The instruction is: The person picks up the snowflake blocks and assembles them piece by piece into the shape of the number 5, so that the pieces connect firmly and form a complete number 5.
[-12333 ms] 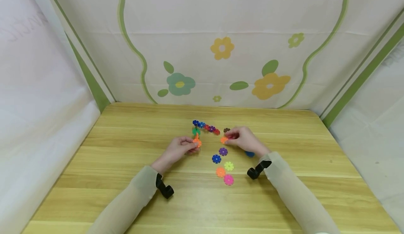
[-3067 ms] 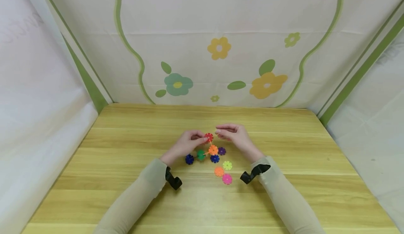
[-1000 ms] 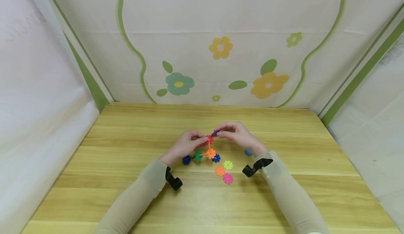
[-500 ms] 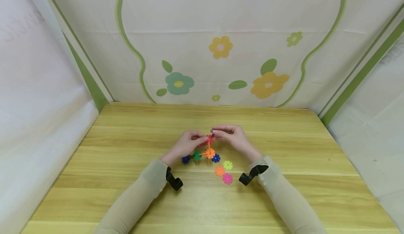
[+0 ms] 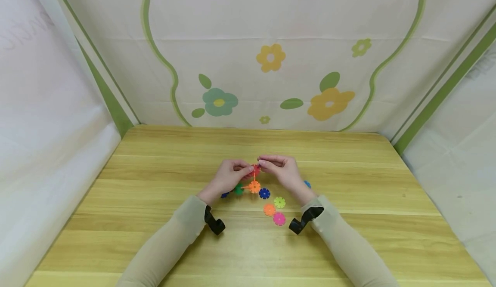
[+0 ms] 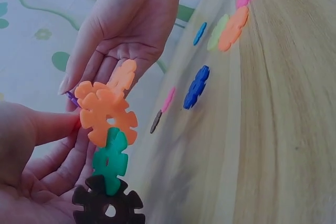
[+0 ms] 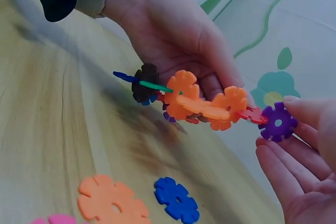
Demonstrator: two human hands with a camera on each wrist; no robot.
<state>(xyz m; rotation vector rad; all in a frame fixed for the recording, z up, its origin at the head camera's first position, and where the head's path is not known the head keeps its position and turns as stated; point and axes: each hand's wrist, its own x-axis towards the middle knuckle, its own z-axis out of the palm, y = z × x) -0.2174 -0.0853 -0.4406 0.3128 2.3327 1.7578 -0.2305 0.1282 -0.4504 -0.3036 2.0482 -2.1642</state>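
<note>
Plastic snowflake discs are slotted together into a chain, held up above the table between the hands. My left hand (image 5: 223, 178) pinches its red disc (image 5: 256, 171) between thumb and fingers. From there hang orange discs (image 5: 254, 187), a green disc (image 5: 238, 189), a brown disc (image 7: 145, 83) and a dark blue disc (image 5: 224, 195). My right hand (image 5: 283, 173) pinches a purple disc (image 7: 278, 122), whose edge meets the red disc in the right wrist view. How deep the slots engage cannot be told. More chain discs are partly hidden behind the orange ones.
Loose discs lie on the wooden table (image 5: 348, 162): blue (image 5: 265, 193), yellow-green (image 5: 280, 202), orange (image 5: 269, 210), pink (image 5: 279, 219) and lighter blue (image 5: 307, 183) by the right wrist. Another pink disc (image 6: 168, 99) and a brown disc (image 6: 156, 121) show in the left wrist view. Fabric walls (image 5: 217, 63) enclose the table.
Since the oldest frame, orange and red discs have joined the chain. The purple disc has left the table and come to the red disc in my right hand. Both hands have shifted slightly left.
</note>
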